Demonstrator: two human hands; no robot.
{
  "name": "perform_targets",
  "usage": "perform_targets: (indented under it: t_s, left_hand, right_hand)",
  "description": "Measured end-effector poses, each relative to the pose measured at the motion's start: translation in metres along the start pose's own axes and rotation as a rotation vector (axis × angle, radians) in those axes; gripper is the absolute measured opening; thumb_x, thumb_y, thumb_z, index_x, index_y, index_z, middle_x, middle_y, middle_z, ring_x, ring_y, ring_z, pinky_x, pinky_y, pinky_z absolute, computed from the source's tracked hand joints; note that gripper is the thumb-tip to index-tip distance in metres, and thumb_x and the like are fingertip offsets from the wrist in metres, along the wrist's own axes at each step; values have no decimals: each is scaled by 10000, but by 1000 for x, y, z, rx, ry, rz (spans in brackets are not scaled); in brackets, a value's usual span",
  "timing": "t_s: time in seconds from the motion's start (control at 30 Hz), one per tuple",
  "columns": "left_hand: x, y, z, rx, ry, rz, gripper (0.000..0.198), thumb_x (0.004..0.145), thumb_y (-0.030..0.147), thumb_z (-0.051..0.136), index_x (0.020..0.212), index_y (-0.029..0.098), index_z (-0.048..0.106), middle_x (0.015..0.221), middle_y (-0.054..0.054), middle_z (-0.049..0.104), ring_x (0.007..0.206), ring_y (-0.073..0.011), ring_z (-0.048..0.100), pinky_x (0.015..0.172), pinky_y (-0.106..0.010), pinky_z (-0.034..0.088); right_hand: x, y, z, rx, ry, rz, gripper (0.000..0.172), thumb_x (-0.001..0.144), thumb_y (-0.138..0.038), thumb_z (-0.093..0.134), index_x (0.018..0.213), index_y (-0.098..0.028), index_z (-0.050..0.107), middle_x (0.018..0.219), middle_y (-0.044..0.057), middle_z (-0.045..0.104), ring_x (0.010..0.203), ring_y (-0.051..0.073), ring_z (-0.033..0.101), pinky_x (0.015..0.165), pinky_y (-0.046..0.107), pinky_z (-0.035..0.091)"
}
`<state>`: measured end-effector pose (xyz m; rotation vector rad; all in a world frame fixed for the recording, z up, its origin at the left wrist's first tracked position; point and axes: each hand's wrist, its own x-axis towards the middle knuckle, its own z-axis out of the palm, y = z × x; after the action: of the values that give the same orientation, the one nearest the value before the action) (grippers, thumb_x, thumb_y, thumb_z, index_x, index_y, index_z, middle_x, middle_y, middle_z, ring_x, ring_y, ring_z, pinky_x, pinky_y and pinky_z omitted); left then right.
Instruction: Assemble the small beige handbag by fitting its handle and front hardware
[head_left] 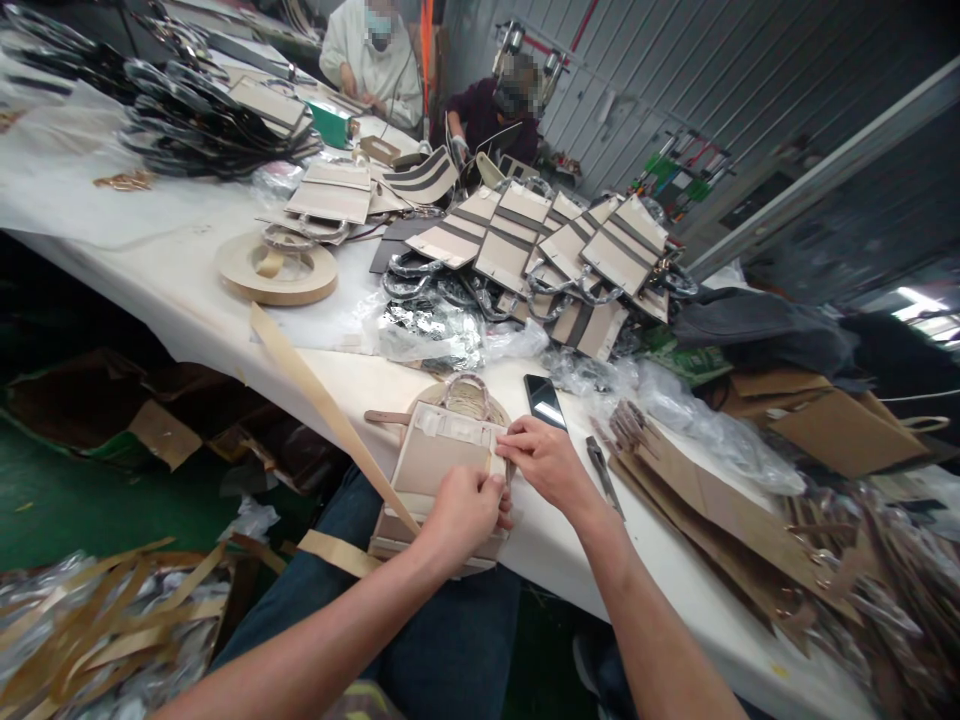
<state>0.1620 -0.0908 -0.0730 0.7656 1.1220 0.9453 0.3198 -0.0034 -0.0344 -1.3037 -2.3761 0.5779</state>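
A beige handbag (435,462), apparently part-made, lies at the table edge over my lap, its looped handle wrapped in clear film. With fingers curled, my left hand (469,508) grips its right side low down. My right hand (541,458) pinches the upper right edge, where a pale strip runs along the border. What exactly lies between the fingertips is too small to make out. A long tan tape strip (322,405) slants down from the table to the bag's left side, and a short tape piece (341,553) sticks out below. Behind the handle sits a round coil (497,403), partly hidden.
Right of the bag lie a phone (546,402) and a utility knife (604,478). A tape roll (251,280) rests at left. Piled beige bags (517,240) and brown panels (697,500) stand farther off. Two people (375,70) sit opposite. A scrap box (112,630) stands lower left.
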Motion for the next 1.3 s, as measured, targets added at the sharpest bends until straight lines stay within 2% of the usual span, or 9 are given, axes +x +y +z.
perform_targets:
  t_s: [0.23,0.47,0.7,0.8,0.9,0.97,1.07,1.2,1.3]
  left_hand:
    - [-2,0,8,88,-9,-125,406,1071,465,535,824,172,670,611,-14,631,433,-176,629,432,-255,440]
    - [-11,5,10,320,55,152,418,1001,306,509,614,192,619,565,-37,600,538,-166,560,532,-300,318]
    - [-10,12,-3,269,-55,106,412,965,334,507,590,205,620,494,8,495,477,-158,458,511,-309,262]
    - [-25,13,9,271,-87,82,400,948,323,537,578,205,632,478,16,486,458,-149,433,502,-304,259]
    - [-55,13,21,256,-219,16,422,961,355,542,581,208,650,470,16,492,441,-146,423,489,-299,262]
    - [-70,13,17,282,-256,30,445,987,402,524,611,208,661,493,7,522,456,-153,454,493,-296,272]
    - [-73,18,-23,355,-116,149,477,1020,494,515,703,192,704,571,-2,569,528,-162,489,528,-281,303]
    - [-66,34,-115,463,137,225,522,996,639,578,771,188,714,609,12,558,582,-172,492,553,-260,341]
    - [-66,51,-175,486,271,217,582,941,754,638,824,189,719,615,23,567,562,-167,489,529,-253,352]
  right_hand:
    - [5,-6,0,-168,-88,-64,292,1043,-129,664,852,-225,862,971,59,756,834,187,708,799,316,524]
    - [7,-14,6,-360,-121,-39,366,1042,-119,597,743,-215,784,897,73,731,721,175,633,672,308,462]
    - [11,-25,7,-407,-120,21,355,983,-91,601,716,-224,792,888,92,738,682,181,615,656,321,440]
    - [14,-26,8,-447,-134,46,330,977,-96,645,708,-219,792,897,97,748,677,182,629,652,323,434]
    - [16,-26,5,-372,-117,52,304,954,-86,696,695,-213,791,890,93,752,703,179,652,681,309,464]
    - [13,-26,1,-318,-101,49,313,956,-81,695,692,-213,796,896,82,755,747,182,683,733,300,503]
    - [-1,-27,0,-258,-33,29,290,1027,-114,638,855,-211,850,1004,81,773,897,200,738,870,307,563]
    - [-29,-36,26,-226,200,29,306,1118,-212,561,1294,-205,811,1387,132,760,1288,280,687,1140,425,535]
    - [-46,-45,55,-337,244,60,442,1141,-318,568,1554,-188,657,1633,160,627,1493,358,567,1253,557,435]
